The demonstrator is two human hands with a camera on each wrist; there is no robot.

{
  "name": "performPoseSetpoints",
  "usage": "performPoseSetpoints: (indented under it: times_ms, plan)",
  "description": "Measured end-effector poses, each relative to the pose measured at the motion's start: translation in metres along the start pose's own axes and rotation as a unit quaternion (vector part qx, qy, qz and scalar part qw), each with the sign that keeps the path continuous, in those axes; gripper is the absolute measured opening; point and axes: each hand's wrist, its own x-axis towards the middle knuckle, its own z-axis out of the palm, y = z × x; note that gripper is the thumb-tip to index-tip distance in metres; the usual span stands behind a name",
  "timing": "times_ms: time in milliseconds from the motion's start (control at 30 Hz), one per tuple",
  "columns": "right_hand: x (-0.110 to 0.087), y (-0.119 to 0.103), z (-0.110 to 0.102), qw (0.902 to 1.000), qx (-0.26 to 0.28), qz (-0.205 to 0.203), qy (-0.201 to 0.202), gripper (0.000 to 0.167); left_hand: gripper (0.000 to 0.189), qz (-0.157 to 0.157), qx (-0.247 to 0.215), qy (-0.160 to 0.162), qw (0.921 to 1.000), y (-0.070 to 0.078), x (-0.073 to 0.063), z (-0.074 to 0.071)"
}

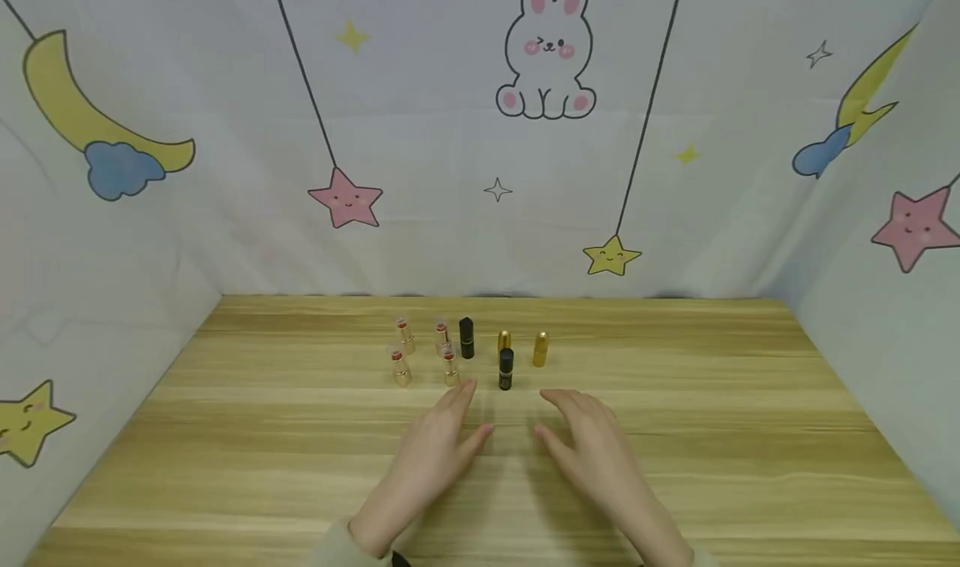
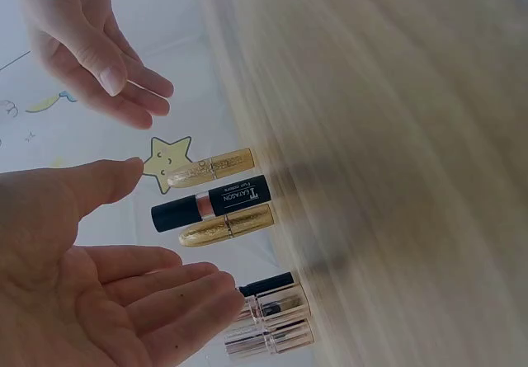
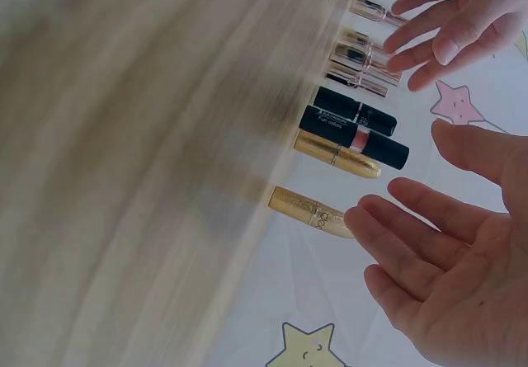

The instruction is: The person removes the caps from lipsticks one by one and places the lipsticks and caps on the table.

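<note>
In the head view my left hand [image 1: 433, 440] hovers over the table, thumb and fingers apart, nearest a clear-capped lipstick [image 1: 452, 368]. Opposite it, my right hand [image 1: 596, 438] is held the same way, with nothing in it. Just beyond the space between them stands a black lipstick [image 1: 506, 370], a gold one [image 1: 504, 341] partly hidden behind it. Another gold lipstick [image 1: 541, 350] is upright to the right, and a second black lipstick [image 1: 467, 338] stands farther back. In the left wrist view the front black tube [image 2: 211, 203] shows white lettering and a pinkish band.
More rose-gold lipsticks with clear caps stand at the left of the group, such as the front left one [image 1: 401, 368] and the back left one [image 1: 405, 337]. The wood-grain table [image 1: 247, 434] meets a white cloth backdrop [image 1: 450, 250] printed with stars and a rabbit.
</note>
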Motion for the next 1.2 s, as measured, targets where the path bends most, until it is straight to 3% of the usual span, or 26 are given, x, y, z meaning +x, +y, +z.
performPoseSetpoints:
  times_ms: [367, 533, 867, 1067, 1200]
  plan:
    - [0.021, -0.003, -0.002, 0.9974, 0.060, 0.037, -0.014, 0.034, 0.052, 0.002, -0.028, 0.001, 0.9996, 0.000, 0.020, 0.004]
    - [0.029, -0.003, -0.002, 0.9953, 0.086, 0.045, -0.011, 0.030, 0.050, -0.023, -0.056, -0.023, 0.9979, 0.002, 0.031, 0.006]
    - [0.041, 0.002, 0.008, 0.9919, 0.110, 0.063, -0.001, 0.027, 0.048, -0.059, -0.104, -0.039, 0.9920, 0.001, 0.047, 0.017]
    - [0.050, 0.002, 0.011, 0.9920, 0.114, 0.053, 0.012, 0.025, 0.043, -0.043, -0.090, 0.001, 0.9950, 0.005, 0.054, 0.022]
    - [0.057, -0.001, 0.011, 0.9930, 0.106, 0.049, 0.020, 0.025, 0.039, -0.048, -0.079, 0.024, 0.9955, 0.007, 0.058, 0.026]
